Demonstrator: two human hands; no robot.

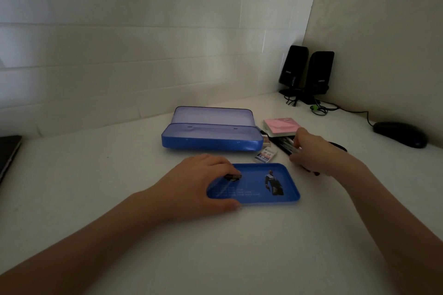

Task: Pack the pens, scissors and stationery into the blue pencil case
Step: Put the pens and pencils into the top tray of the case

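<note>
The blue pencil case (212,142) lies open on the white desk, its pale lid tipped back toward the wall, and it looks empty inside. In front of it a flat blue tray (263,189) with a printed figure rests on the desk. My left hand (203,179) grips the tray's left end, thumb at the near edge. My right hand (311,153) lies over a bundle of pens (286,145) right of the case, fingers curled around them. A small eraser (265,155) sits between case and pens. A pink note pad (281,126) lies behind the pens.
Two black speakers (306,72) stand in the back right corner with cables (318,108) trailing on the desk. A black mouse (399,134) sits at the far right. A dark laptop edge (8,153) shows at the left. The wall runs close behind the case.
</note>
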